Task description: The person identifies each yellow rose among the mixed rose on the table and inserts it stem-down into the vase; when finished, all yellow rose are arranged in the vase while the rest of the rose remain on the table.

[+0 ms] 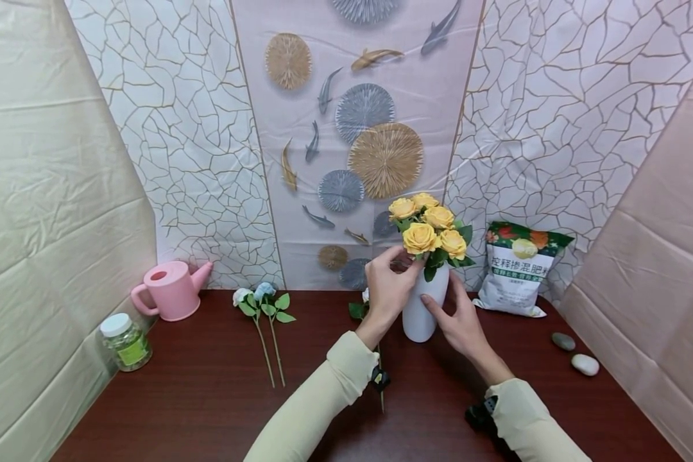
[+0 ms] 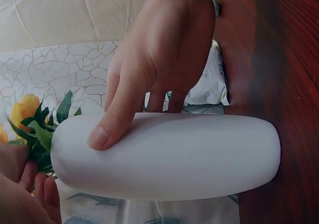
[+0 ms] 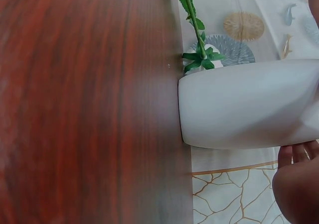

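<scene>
A white vase (image 1: 420, 314) stands upright on the table, with several yellow roses (image 1: 421, 238) and their green leaves in its mouth. My left hand (image 1: 385, 285) is at the vase's mouth, its thumb and fingers pinching in among the stems and leaves just under the blooms; the exact grip is partly hidden. On the other side, my right hand (image 1: 461, 321) grips the upper body of the vase, thumb across the front, as the left wrist view also shows. A white rose (image 3: 202, 55) lies beside the vase, partly covered by my left arm in the head view.
Two pale blue roses (image 1: 264, 292) lie left of centre. At the left stand a pink watering can (image 1: 176, 292) and a lidded jar (image 1: 128, 346). A fertilizer bag (image 1: 515, 273) leans at the back right, near a grey stone (image 1: 563, 341) and a white stone (image 1: 585, 365).
</scene>
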`<state>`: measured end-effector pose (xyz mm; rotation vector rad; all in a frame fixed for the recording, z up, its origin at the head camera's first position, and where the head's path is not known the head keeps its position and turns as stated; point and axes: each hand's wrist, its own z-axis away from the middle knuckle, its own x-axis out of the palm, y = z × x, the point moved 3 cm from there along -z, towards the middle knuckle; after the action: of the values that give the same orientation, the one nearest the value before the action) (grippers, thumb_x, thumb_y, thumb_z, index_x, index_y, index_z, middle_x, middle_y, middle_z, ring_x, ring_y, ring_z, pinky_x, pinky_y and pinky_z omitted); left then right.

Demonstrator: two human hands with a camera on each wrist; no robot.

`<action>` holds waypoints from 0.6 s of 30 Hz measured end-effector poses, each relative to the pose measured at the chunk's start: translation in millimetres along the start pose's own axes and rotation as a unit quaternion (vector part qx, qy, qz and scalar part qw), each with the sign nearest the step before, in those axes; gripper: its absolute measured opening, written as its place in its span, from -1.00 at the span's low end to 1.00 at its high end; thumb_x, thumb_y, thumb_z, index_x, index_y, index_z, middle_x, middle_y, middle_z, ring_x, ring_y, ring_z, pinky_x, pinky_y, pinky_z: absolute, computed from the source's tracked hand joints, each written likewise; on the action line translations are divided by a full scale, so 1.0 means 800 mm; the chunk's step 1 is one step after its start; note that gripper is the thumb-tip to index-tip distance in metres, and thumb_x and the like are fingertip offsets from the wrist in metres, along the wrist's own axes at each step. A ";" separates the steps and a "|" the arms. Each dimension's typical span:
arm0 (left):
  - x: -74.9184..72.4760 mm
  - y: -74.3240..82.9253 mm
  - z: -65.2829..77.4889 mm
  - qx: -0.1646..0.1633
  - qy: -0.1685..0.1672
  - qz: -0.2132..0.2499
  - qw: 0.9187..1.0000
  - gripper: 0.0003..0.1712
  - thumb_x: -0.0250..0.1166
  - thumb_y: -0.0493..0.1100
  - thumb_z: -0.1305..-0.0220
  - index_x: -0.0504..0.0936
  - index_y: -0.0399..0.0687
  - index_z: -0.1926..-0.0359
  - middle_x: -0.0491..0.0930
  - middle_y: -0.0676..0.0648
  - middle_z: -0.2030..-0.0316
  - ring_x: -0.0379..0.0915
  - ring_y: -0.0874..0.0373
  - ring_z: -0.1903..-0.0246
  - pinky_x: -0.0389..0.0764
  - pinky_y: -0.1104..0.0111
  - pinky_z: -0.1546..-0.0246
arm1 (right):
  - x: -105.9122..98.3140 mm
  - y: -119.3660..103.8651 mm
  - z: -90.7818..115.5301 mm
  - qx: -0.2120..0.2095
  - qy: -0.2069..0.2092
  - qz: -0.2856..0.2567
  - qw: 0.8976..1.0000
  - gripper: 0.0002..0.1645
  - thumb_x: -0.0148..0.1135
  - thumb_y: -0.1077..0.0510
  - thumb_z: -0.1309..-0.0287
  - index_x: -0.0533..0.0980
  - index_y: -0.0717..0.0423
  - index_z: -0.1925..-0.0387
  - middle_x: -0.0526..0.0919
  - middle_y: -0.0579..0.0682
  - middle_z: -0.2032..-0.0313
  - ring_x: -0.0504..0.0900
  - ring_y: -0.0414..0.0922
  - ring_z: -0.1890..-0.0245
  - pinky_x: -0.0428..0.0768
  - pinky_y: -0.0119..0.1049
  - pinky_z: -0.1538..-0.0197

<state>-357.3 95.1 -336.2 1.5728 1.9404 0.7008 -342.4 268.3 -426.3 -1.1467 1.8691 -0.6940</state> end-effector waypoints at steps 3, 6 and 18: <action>0.000 -0.001 -0.003 -0.007 0.009 -0.020 1.000 -0.79 0.39 0.15 -0.28 0.75 0.19 0.32 0.74 0.13 0.47 0.64 0.39 0.46 0.65 0.54 0.45 | 0.000 0.003 -0.001 0.001 -0.001 0.002 1.000 0.01 0.31 -0.12 -0.31 -0.06 -0.28 -0.58 0.15 -0.06 -0.54 0.22 -0.02 -0.50 0.30 0.20 -0.45; 0.001 -0.004 -0.005 -0.015 0.016 -0.043 0.999 -0.78 0.37 0.18 -0.29 0.75 0.22 0.31 0.72 0.17 0.46 0.60 0.43 0.46 0.62 0.56 0.44 | 0.001 0.003 -0.001 0.006 -0.002 0.007 1.000 0.01 0.30 -0.14 -0.31 -0.08 -0.29 -0.59 0.14 -0.04 -0.54 0.22 0.00 -0.50 0.29 0.21 -0.46; -0.001 -0.015 0.003 -0.023 -0.008 -0.063 0.998 -0.81 0.47 0.05 -0.22 0.81 0.08 0.39 0.64 0.13 0.47 0.52 0.36 0.53 0.55 0.53 0.51 | 0.004 0.005 0.000 0.008 0.001 0.009 1.000 0.02 0.29 -0.15 -0.31 -0.07 -0.26 -0.59 0.15 -0.01 -0.53 0.20 0.00 -0.51 0.26 0.20 -0.47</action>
<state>-364.2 92.3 -346.1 1.4112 1.9765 0.6737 -345.2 266.7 -430.4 -1.1183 1.8698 -0.6984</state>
